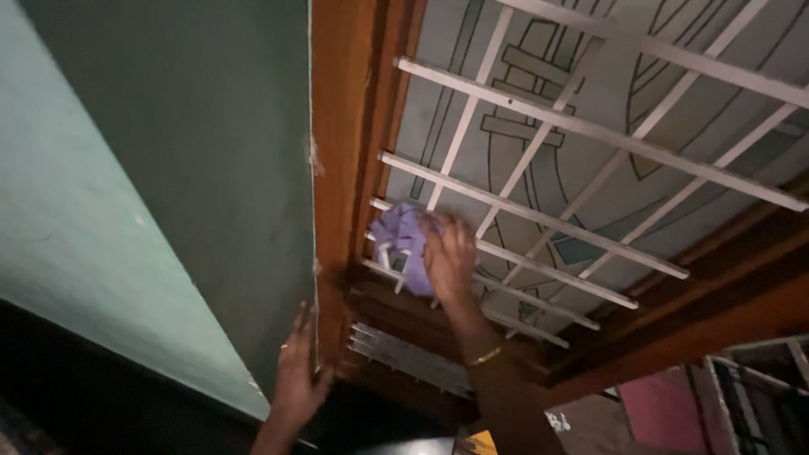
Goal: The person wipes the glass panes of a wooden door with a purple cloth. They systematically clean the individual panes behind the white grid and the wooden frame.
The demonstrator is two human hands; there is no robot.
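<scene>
My right hand [449, 255] is raised and presses a crumpled purple cloth [399, 238] against the white metal bars of a window grille [539, 164], near its lower left corner. A gold bangle [484, 357] sits on that wrist. My left hand [297, 371] rests flat, fingers apart, on the green wall [211, 168] right beside the brown wooden window frame [345, 160]. It holds nothing.
Behind the grille is frosted glass with a dark line pattern [539, 76]. The wooden frame's lower rail [674, 329] runs to the right. A slatted vent [413, 358] lies under the grille. A pink surface [666, 413] and another grille [758, 396] show at the lower right.
</scene>
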